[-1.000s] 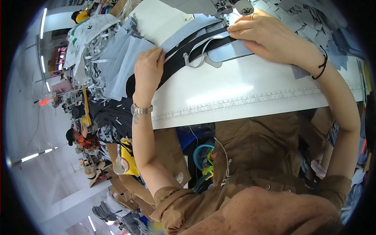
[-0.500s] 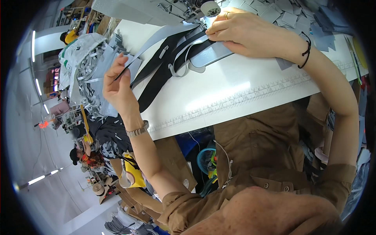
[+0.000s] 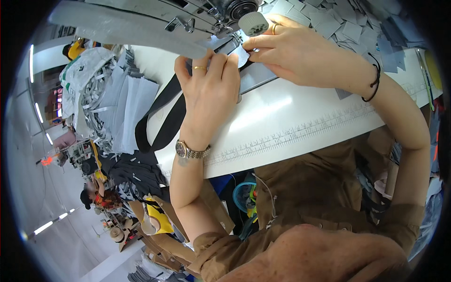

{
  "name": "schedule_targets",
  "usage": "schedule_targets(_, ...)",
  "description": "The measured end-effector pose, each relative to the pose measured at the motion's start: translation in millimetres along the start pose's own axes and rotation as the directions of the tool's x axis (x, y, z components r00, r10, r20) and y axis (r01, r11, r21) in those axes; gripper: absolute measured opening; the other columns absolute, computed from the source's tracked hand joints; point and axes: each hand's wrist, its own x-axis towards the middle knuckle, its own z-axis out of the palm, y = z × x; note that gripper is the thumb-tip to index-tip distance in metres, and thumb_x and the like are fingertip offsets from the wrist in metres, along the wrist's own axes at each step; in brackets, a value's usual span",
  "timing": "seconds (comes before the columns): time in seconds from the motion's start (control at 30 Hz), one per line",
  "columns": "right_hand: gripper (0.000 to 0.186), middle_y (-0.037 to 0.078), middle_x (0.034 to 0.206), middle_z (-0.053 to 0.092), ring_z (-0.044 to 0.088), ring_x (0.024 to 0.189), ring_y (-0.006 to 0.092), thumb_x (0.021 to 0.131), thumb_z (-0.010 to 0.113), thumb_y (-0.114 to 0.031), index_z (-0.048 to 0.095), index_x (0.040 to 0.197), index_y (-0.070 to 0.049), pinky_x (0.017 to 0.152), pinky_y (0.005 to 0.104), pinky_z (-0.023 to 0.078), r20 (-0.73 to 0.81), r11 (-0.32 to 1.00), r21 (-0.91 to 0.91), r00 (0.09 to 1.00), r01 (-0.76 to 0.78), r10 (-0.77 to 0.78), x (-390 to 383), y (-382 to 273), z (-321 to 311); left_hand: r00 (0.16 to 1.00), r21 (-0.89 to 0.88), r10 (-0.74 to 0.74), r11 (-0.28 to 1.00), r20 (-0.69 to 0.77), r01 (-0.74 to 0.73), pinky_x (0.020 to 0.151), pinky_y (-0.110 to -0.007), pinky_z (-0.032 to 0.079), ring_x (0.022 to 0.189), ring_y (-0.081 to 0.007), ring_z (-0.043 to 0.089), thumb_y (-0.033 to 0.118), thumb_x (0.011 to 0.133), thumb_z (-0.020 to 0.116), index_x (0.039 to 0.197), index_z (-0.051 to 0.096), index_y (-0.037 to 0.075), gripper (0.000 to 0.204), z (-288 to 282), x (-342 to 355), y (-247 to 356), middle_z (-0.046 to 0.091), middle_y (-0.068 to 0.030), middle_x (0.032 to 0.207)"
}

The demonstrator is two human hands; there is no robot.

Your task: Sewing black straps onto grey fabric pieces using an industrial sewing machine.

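The near ends of the black strip (image 3: 171, 123) are covered by the left hand (image 3: 209, 80), and its slack is left in a loop on the white table (image 3: 277, 127), beside the stacked grey-blue panels (image 3: 134, 110). A small pale piece (image 3: 241, 57) is set between the fingertips of both hands, just under the head of the sewing machine (image 3: 141, 26). If the loop were snagged on the panels or dragged at the table's edge, the strip could be pulled askew. A fingertip could also be nipped, since the right hand (image 3: 296, 54) is placed close to the foot and the pale knob (image 3: 253, 24). The left hand is held palm down, with its knuckles raised and its fingers bent forward; whether anything is pinched cannot be told, as the tips are partly hidden. The right hand is brought in from the side, with its fingers nearly closed together and pointed at the pale piece; whether it is gripped or only pressed cannot be told.
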Motion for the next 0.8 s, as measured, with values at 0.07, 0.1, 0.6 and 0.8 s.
schedule_targets(0.07, 0.020, 0.003, 0.126, 0.066, 0.065, 0.094, 0.0239, 0.091, 0.067, -0.011, 0.072, 0.109, -0.003, 0.102, 0.0410, 0.046, 0.023, 0.999, -0.005, 0.999, -0.041, 0.041, -1, -3, 1, 1.000, 0.008, -0.006, 1.000, -0.022, 0.006, 0.101, -0.050, 0.036, 0.107, -0.0195, 0.058, 0.012, 0.084, 0.075, 0.110, 0.075, 0.017, 0.026, 2, -4, 0, 0.065, 0.0031, 0.097)
schedule_targets(0.1, 0.020, 0.003, 0.126, 0.066, 0.065, 0.094, 0.0244, 0.091, 0.067, -0.011, 0.072, 0.109, -0.003, 0.101, 0.0410, 0.047, 0.024, 0.998, 0.009, 0.998, -0.058, 0.058, -2, -4, 1, 1.000, 0.005, -0.007, 1.000, -0.028, 0.008, 0.102, -0.050, 0.036, 0.107, -0.0196, 0.058, 0.012, 0.085, 0.075, 0.110, 0.075, 0.017, 0.026, 2, -5, 0, 0.065, 0.0033, 0.097)
schedule_targets(0.6, 0.019, 0.003, 0.127, 0.063, 0.064, 0.094, 0.0250, 0.092, 0.068, -0.009, 0.072, 0.109, -0.003, 0.092, 0.0408, 0.051, 0.005, 0.993, 0.050, 0.995, -0.104, 0.104, -1, -8, -3, 0.994, -0.052, -0.024, 0.998, -0.107, 0.018, 0.096, -0.044, 0.038, 0.106, -0.0206, 0.060, 0.013, 0.085, 0.076, 0.108, 0.078, 0.016, 0.024, 7, -4, -2, 0.074, 0.0055, 0.106)
schedule_targets(0.8, 0.021, 0.000, 0.129, 0.063, 0.066, 0.103, 0.0228, 0.092, 0.068, -0.010, 0.071, 0.112, -0.004, 0.094, 0.0407, 0.050, -0.044, 0.999, -0.045, 0.999, 0.004, -0.006, -2, -4, 2, 0.987, -0.123, 0.010, 0.992, -0.162, -0.030, 0.097, -0.047, 0.040, 0.103, -0.0224, 0.060, 0.010, 0.082, 0.072, 0.105, 0.075, 0.011, 0.024, 12, -1, -4, 0.071, 0.0014, 0.102)
